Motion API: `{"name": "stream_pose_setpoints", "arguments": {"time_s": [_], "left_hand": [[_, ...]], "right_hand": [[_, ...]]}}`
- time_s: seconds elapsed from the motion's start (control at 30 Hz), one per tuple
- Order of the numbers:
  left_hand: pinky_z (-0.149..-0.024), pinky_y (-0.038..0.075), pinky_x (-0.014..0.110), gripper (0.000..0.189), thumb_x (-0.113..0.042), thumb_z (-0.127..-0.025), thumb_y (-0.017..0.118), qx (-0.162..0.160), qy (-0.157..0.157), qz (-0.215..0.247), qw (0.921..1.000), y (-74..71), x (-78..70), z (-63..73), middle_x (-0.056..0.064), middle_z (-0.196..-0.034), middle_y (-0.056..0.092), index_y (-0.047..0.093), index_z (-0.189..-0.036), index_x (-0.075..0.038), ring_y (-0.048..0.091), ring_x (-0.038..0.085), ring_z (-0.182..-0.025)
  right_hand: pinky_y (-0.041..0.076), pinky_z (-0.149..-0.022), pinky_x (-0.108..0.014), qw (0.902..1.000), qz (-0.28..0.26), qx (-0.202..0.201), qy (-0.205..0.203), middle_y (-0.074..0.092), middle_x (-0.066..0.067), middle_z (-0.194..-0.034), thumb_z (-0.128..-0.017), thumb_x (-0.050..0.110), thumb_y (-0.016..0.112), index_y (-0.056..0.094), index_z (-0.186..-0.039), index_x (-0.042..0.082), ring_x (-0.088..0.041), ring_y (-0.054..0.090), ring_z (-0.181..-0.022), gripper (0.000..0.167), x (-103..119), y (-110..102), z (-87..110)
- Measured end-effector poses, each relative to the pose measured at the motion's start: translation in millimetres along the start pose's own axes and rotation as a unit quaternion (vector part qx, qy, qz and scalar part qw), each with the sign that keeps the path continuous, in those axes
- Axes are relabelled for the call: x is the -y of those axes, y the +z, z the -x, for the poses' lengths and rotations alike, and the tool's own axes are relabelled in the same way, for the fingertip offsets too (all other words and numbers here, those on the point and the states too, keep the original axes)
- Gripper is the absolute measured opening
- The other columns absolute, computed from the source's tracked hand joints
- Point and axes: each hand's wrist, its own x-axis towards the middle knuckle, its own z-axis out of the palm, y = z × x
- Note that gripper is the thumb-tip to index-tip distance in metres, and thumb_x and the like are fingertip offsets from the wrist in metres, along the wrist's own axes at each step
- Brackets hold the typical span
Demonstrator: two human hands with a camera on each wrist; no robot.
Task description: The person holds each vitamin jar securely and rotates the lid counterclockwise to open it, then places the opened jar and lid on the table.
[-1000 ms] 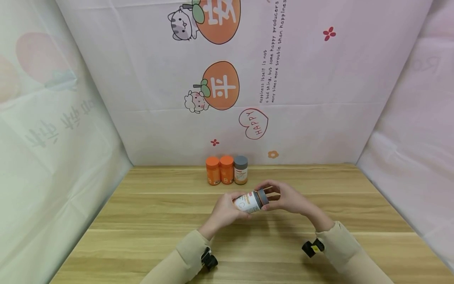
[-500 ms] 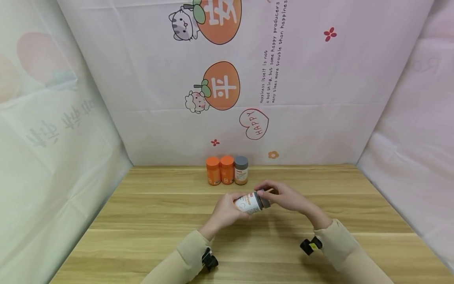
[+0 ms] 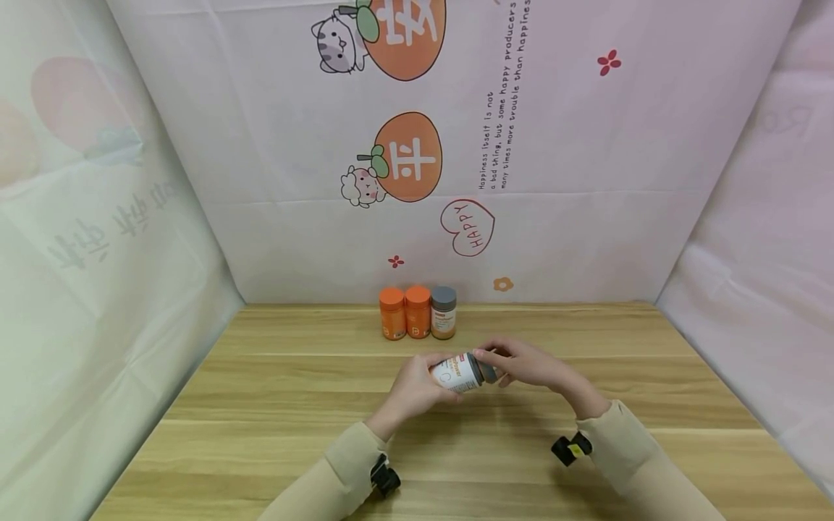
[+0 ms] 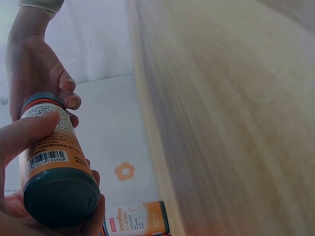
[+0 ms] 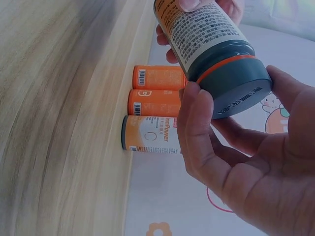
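Note:
A pill bottle [image 3: 456, 373] with a white and orange label lies tilted in the air above the table, its grey cap [image 3: 488, 372] pointing right. My left hand [image 3: 412, 388] grips the body, with the thumb across the label in the left wrist view. At the other end, my right hand [image 3: 531, 363] has its thumb and fingers curled round the cap [image 5: 236, 86]. An orange ring shows between cap and neck in the right wrist view. The dark base [image 4: 61, 196] faces the left wrist camera.
Behind the hands, against the back cloth [image 3: 313, 253], two orange bottles [image 3: 393, 315] [image 3: 418, 313] and a grey-capped bottle [image 3: 444, 315] stand in a row on the wooden table [image 3: 280, 405]. Cloth walls also rise at left and right.
My right hand has shifted its fingers on the cap, the thumb and fingertips turning round it. The left hand and the bottle have stayed nearly still.

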Motion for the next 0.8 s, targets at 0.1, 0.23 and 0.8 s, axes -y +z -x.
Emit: {"name": "stream_pose_setpoints", "arguments": {"time_s": [0.1, 0.23, 0.8], "left_hand": [[-0.068, 0.044, 0.027, 0.062, -0.013, -0.058, 0.087, -0.001, 0.002, -0.001, 1.0000, -0.5, 0.3, 0.3, 0.001, -0.100, 0.068, 0.067, -0.116, -0.014, 0.055, 0.013, -0.080], [-0.068, 0.043, 0.027, 0.062, -0.013, -0.058, 0.087, 0.000, -0.002, -0.001, 1.0000, -1.2, 0.3, 0.4, 0.000, -0.100, 0.068, 0.067, -0.116, -0.015, 0.055, 0.012, -0.080], [-0.068, 0.044, 0.028, 0.062, -0.013, -0.058, 0.088, 0.005, 0.005, -0.007, 0.9999, -0.4, 0.5, -0.3, 0.003, -0.100, 0.069, 0.067, -0.117, -0.012, 0.055, 0.014, -0.079]], "right_hand": [[0.054, -0.076, -0.045, 1.0000, -0.001, 0.005, -0.007, 0.059, -0.015, -0.108, -0.097, 0.042, 0.049, 0.053, -0.125, 0.000, -0.022, 0.061, -0.085, 0.050, -0.2, -0.1, 0.1], [0.055, -0.076, -0.043, 0.9997, 0.004, 0.011, -0.022, 0.059, -0.016, -0.111, -0.097, 0.039, 0.050, 0.053, -0.125, 0.001, -0.022, 0.061, -0.088, 0.047, -0.7, -0.6, 0.3], [0.055, -0.076, -0.032, 0.9978, 0.025, 0.014, -0.059, 0.057, -0.018, -0.119, -0.094, 0.034, 0.057, 0.054, -0.127, 0.006, -0.023, 0.060, -0.099, 0.043, -1.4, -2.1, 4.7]]}}
